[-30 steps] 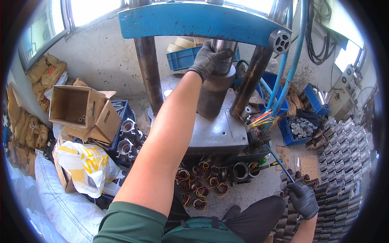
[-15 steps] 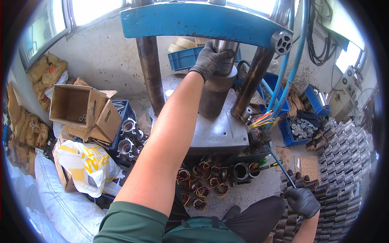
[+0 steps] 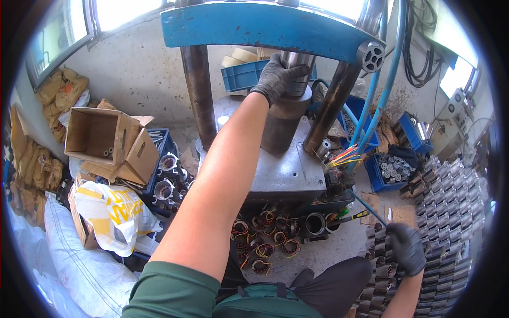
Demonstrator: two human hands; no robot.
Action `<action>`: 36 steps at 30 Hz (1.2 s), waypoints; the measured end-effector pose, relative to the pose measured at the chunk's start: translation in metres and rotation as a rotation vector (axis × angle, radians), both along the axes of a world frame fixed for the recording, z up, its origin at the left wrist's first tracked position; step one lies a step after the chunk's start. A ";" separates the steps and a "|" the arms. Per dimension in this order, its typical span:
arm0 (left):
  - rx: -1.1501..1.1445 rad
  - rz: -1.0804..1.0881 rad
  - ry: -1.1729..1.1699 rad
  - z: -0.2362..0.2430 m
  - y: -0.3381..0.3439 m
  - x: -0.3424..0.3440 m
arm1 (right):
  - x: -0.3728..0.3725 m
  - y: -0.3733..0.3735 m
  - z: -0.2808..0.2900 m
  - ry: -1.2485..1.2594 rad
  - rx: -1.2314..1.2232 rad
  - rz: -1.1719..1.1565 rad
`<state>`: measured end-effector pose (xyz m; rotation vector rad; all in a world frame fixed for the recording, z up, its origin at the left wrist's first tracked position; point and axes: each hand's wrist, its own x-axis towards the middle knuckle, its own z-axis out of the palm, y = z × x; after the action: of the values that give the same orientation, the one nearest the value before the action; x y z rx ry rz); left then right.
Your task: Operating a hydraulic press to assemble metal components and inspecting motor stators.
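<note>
My left hand point(image 3: 277, 80), in a dark grey glove, is closed round a shiny metal cylinder point(image 3: 298, 59), its thumb across the front. The cylinder stands upright on a thick dull steel block point(image 3: 279, 124), below the blue crossbeam point(image 3: 265, 26) of a press. Where the cylinder's top meets the press is hidden behind the beam. Low on the right, my right hand point(image 3: 407, 249), gloved alike, is closed at the end of a thin blue lever rod point(image 3: 369, 208). That rod slants up to the press's lower right side. The fingers' undersides are out of sight.
Wound copper stators point(image 3: 262, 249) lie on the floor before the press table point(image 3: 281, 177). Many metal cores point(image 3: 450, 196) are stacked at right, close to my right arm. Blue crates point(image 3: 379, 180), an open cardboard box point(image 3: 95, 135) and white sacks point(image 3: 79, 259) stand around.
My right hand has moved up and slightly right, and the lever's end has risen with it. My left hand stays on the metal cylinder.
</note>
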<state>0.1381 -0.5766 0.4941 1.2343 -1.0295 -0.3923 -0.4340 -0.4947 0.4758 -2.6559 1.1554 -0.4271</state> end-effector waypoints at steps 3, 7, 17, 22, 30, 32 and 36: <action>-0.041 -0.034 0.000 0.000 0.000 -0.001 | 0.031 -0.044 0.019 -0.205 -0.398 0.032; -0.075 -0.018 -0.016 -0.004 -0.006 0.001 | 0.068 -0.119 0.051 -0.342 -0.704 -0.023; -0.108 0.025 -0.033 -0.002 0.014 -0.021 | 0.100 -0.191 0.070 -0.184 -0.631 -0.030; -0.205 0.006 -0.041 -0.014 0.068 -0.048 | 0.093 -0.166 0.072 -0.092 -0.660 -0.154; -0.286 -0.198 0.678 -0.128 0.183 -0.119 | 0.049 -0.056 0.051 -0.028 -0.670 0.116; -0.221 -0.206 0.932 -0.152 0.192 -0.126 | 0.046 -0.013 0.033 0.123 -0.666 0.139; -0.193 -0.230 0.929 -0.167 0.192 -0.124 | 0.089 0.039 0.010 0.066 -0.520 0.328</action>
<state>0.0141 -0.3847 0.3267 0.6227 -0.3802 -0.9142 -0.3446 -0.4558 0.4860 -3.2483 0.6617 -0.6532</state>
